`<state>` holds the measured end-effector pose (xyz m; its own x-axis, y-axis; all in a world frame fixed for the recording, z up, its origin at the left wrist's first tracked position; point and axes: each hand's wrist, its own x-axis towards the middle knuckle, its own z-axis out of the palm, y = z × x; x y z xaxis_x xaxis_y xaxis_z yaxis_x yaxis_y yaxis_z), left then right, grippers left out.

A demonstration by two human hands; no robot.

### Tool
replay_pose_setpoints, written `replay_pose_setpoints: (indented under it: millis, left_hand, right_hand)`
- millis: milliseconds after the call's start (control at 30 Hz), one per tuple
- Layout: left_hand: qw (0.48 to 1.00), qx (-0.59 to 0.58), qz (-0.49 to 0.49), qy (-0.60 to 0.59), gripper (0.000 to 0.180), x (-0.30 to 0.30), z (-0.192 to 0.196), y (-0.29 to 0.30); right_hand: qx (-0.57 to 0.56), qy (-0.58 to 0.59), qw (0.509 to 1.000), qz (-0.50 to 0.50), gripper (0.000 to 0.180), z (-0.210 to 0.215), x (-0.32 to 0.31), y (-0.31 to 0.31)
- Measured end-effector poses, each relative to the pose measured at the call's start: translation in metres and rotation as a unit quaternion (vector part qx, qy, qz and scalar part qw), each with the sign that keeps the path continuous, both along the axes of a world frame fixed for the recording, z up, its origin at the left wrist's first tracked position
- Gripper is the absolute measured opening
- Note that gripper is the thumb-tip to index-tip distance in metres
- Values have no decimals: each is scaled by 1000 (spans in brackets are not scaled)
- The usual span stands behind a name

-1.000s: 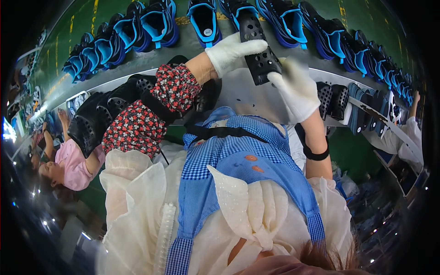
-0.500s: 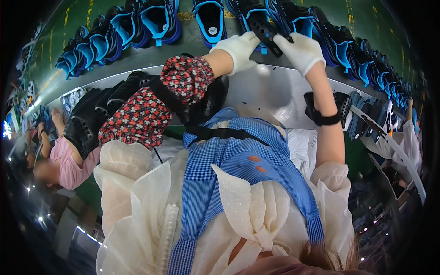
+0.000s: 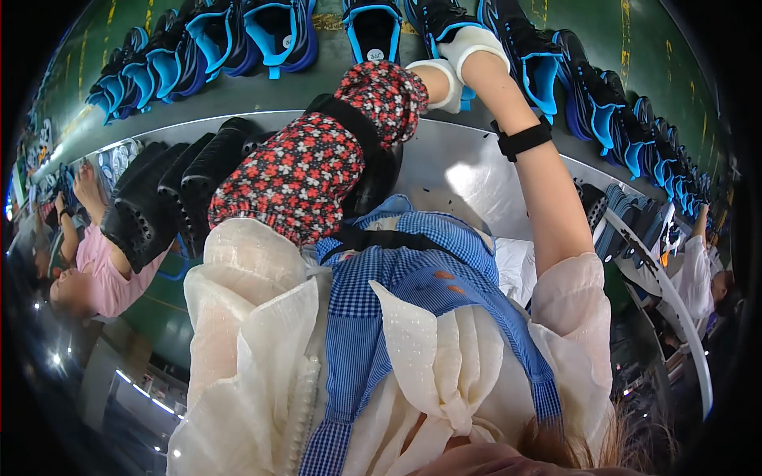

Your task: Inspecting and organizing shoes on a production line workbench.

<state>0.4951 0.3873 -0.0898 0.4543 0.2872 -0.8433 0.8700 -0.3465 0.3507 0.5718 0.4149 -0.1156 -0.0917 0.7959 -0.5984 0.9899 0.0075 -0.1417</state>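
Note:
Both my gloved hands meet at a black-and-blue sports shoe (image 3: pixel 441 17) on the far side of the bench. My right hand (image 3: pixel 474 46), in a white glove, covers the shoe's opening, and its fingers are hidden. Against the heel, lower down, is my left hand (image 3: pixel 449 84), also gloved, its fingers out of sight behind the glove and the shoe. A blue heel tab (image 3: pixel 467 97) shows beside it. The black perforated insert seen earlier is hidden now. To the left, another shoe (image 3: pixel 373 28) has a round white sticker inside.
Similar shoes (image 3: pixel 279 32) line the green surface on both sides. Black perforated inserts (image 3: pixel 208 170) lie at the left, beside my sleeve. A metal tray surface (image 3: pixel 432 155) lies between me and the shoes. Other people (image 3: pixel 107 270) sit at the left and right edges.
Both hands have moved to the shoe, my right hand up and left over its opening, my left hand rightward to its heel. The black perforated insert between them has gone out of sight.

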Motion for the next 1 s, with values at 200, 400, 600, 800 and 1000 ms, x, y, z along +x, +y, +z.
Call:
replay_pose_setpoints:
  millis: [200, 400, 600, 800, 1000]
  left_hand:
    - [996, 86, 19, 19, 38, -4, -79, -11]
    - [992, 85, 92, 10, 39, -14, -61, -6]
    - [889, 336, 187, -247, 43, -88, 34, -30]
    - [858, 366, 345, -99, 46, -167, 92, -128]
    - [746, 448, 476, -123, 45, -148, 97, -188]
  right_hand:
    - [49, 42, 998, -3, 43, -17, -10, 1]
    - [154, 209, 965, -25, 36, 14, -6, 0]
    - [133, 343, 918, -148, 40, 28, 27, -63]
    - [163, 310, 934, -63, 34, -2, 47, -164]
    - [-2, 334, 943, 10, 36, -5, 22, -193]
